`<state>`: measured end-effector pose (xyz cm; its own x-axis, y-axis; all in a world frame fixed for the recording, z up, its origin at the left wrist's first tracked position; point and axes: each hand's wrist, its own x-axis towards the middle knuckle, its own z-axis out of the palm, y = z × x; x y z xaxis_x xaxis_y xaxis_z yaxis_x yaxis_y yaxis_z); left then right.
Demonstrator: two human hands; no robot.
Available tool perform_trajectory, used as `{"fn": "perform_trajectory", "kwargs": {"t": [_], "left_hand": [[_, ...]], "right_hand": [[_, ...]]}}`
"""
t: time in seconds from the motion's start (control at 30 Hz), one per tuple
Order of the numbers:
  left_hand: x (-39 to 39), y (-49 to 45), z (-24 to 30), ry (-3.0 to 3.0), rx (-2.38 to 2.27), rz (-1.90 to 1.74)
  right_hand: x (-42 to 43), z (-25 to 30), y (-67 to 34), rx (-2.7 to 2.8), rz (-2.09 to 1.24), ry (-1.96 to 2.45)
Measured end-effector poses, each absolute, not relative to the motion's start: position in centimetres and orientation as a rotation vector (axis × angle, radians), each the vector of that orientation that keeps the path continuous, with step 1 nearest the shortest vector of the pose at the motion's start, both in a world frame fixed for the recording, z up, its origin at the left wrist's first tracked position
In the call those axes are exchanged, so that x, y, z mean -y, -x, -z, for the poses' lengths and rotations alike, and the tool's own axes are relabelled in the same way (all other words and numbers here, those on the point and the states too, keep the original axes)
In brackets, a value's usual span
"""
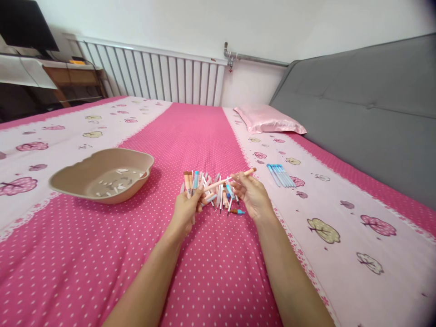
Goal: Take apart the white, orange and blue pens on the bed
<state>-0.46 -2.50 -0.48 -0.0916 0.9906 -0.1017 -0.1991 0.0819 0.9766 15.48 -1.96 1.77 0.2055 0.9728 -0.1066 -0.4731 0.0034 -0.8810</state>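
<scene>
My left hand (186, 210) is closed around brown-topped pens (187, 180) standing upright in its grip. It also pinches the lower end of a peach pen barrel (215, 185) that slants up to the right. My right hand (255, 196) is closed on the other part of that pen, whose brown end (251, 171) sticks out beyond the fingers. A thin white section shows between the hands; whether the parts are joined I cannot tell. Beneath and between the hands lies a loose pile of pen parts (221, 202) in peach, blue, white and brown.
Several blue pens (281, 175) lie in a row to the right. On the left stands a beige basin (102, 195) with small white pieces inside. A pink pillow (269, 119), a grey headboard (357, 91) and a white radiator (153, 72) border the pink bedspread (218, 281).
</scene>
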Motion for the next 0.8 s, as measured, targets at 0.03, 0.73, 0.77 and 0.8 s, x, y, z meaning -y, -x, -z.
{"fn": "perform_trajectory", "kwargs": {"t": [0.03, 0.73, 0.77, 0.8], "left_hand": [[2.5, 0.4, 0.4, -0.956, -1.181, -1.289], [0.7, 2.9, 3.3, -1.418, -1.788, -1.165], [0.7, 2.9, 3.4, -1.439, -1.764, -1.131], [0.7, 2.9, 3.3, -1.457, -1.744, -1.103]], "right_hand": [[2.0, -1.8, -15.2, 0.702, -1.327, 0.987], [-0.1, 2.0, -16.1, 1.067, -1.068, 1.353], [-0.1, 2.0, -16.2, 1.087, -1.036, 1.373], [-0.1, 2.1, -16.3, 1.117, -0.977, 1.412]]}}
